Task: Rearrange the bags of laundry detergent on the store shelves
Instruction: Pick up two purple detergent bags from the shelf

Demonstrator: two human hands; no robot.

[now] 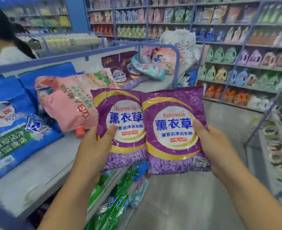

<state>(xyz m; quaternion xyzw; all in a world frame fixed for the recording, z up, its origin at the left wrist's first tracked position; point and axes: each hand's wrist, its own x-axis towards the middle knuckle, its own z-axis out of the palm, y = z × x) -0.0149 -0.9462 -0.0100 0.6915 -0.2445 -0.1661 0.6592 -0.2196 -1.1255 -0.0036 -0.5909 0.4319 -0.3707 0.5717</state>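
Purple plastic fills the middle of the view: two matching bags of laundry detergent held up side by side, upright, their inner edges overlapping slightly. The left hand (94,146) grips the left purple bag (120,128) at its lower left edge, thumb pressed on the front. The right hand (214,146) grips the right purple bag (173,130) at its right edge, thumb also on the front. The hands are apart, one bag each.

Beyond and left of the left hand, a grey display shelf (42,165) carries a pink bag (67,103) lying on its side, just behind the left purple bag. Further left, large blue bags (12,123) lean upright. Past the held bags, more purple bags (120,72) and a loose heap of pastel bags (153,63) sit at the shelf's far end. Below the hands, green and blue bags (120,193) lie on a lower tier. Right of the right hand, across the aisle, wall shelves (239,67) hold rows of detergent bottles. A person's dark hair (2,25) shows at far left.
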